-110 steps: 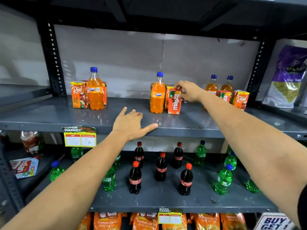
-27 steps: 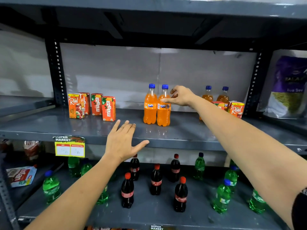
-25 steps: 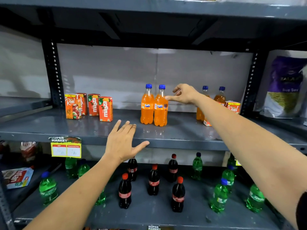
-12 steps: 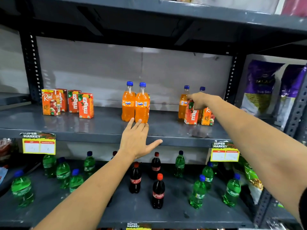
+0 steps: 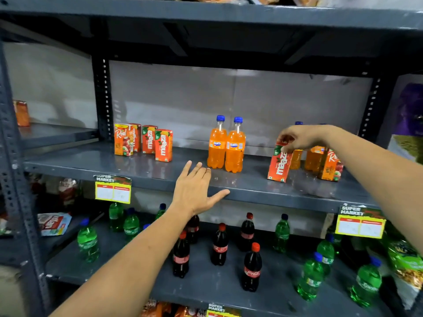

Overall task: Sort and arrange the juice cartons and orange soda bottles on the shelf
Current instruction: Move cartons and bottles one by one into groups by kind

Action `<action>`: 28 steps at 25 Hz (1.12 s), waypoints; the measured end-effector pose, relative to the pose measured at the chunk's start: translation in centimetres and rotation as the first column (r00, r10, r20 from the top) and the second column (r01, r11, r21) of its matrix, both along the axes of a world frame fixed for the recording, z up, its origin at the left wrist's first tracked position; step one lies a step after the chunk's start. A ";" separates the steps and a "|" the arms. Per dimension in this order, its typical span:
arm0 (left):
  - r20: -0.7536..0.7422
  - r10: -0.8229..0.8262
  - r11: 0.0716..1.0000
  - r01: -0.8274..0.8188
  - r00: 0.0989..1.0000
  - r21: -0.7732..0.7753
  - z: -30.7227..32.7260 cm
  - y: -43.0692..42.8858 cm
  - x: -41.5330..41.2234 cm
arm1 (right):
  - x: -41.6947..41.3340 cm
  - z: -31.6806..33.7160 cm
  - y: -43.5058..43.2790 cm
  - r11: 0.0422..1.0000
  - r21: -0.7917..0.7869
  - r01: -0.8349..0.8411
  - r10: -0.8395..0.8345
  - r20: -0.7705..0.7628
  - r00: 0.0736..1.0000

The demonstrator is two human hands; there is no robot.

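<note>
On the grey middle shelf (image 5: 148,172), several juice cartons (image 5: 142,141) stand in a group at the left. Two orange soda bottles (image 5: 226,145) with blue caps stand side by side in the middle. My right hand (image 5: 299,137) pinches the top of a red Maaza carton (image 5: 279,164), which is tilted with its base on the shelf. Behind it stand two more orange bottles (image 5: 313,157), partly hidden by my hand, and a Real carton (image 5: 330,167). My left hand (image 5: 196,188) rests flat and open on the shelf's front edge.
The lower shelf holds dark cola bottles (image 5: 219,245) in the middle and green bottles (image 5: 88,241) at both sides. Yellow price tags (image 5: 113,189) hang from the shelf edge. A black upright post (image 5: 103,99) stands left of the cartons. Purple bags (image 5: 410,110) sit at the far right.
My right hand left the two soda bottles, went right to the group there, gripped a Maaza carton and has drawn it forward and tilted it. My left hand stays on the shelf edge.
</note>
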State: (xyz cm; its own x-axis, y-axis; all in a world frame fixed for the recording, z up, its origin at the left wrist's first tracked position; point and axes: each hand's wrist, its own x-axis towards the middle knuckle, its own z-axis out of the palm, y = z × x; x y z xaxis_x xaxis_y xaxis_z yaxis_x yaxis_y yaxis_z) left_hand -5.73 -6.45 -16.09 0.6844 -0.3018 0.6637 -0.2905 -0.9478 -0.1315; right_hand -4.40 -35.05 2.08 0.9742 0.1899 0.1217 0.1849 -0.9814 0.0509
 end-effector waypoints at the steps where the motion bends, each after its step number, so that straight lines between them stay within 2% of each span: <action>1: 0.006 0.018 1.000 -0.018 1.000 -0.005 0.1 1.2 0.1 | -0.2 0.3 1.8 0.998 0.028 -0.050 0.051 -0.027 0.998; 4: 0.014 0.064 0.998 -0.064 0.998 -0.013 0.1 6.0 0.2 | -0.4 1.0 8.0 0.981 0.075 -0.180 0.186 -0.082 0.979; 9: 0.014 0.152 0.988 -0.152 0.988 -0.003 0.4 15.2 0.2 | 1.4 1.5 19.7 0.937 0.067 -0.343 0.346 -0.044 0.937; 12: 0.013 0.180 0.983 -0.181 0.984 0.033 1.0 20.5 0.9 | 3.1 1.3 26.0 0.921 0.062 -0.385 0.387 -0.015 0.922; 16: 0.010 0.168 0.984 -0.168 0.986 0.054 1.5 26.2 2.8 | 5.9 1.2 33.1 0.926 0.039 -0.376 0.376 0.006 0.926; 23: 0.006 0.049 0.995 -0.049 0.999 0.086 0.7 32.3 6.2 | 10.7 0.3 39.6 0.963 -0.043 -0.266 0.267 0.022 0.964; 28: 0.146 -0.042 0.999 0.043 0.988 -0.006 -0.4 32.4 7.3 | 12.3 0.4 41.6 0.980 -0.050 -0.194 0.195 0.008 0.981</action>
State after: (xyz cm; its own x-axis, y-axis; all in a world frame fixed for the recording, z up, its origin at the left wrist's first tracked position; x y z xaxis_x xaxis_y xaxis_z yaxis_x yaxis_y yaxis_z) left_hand 1.57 25.96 -16.52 0.5671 -0.3221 0.7580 -0.3087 -0.9364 -0.1669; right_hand 7.88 6.56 2.45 0.9165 0.3816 0.1197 0.3711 -0.9231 0.1013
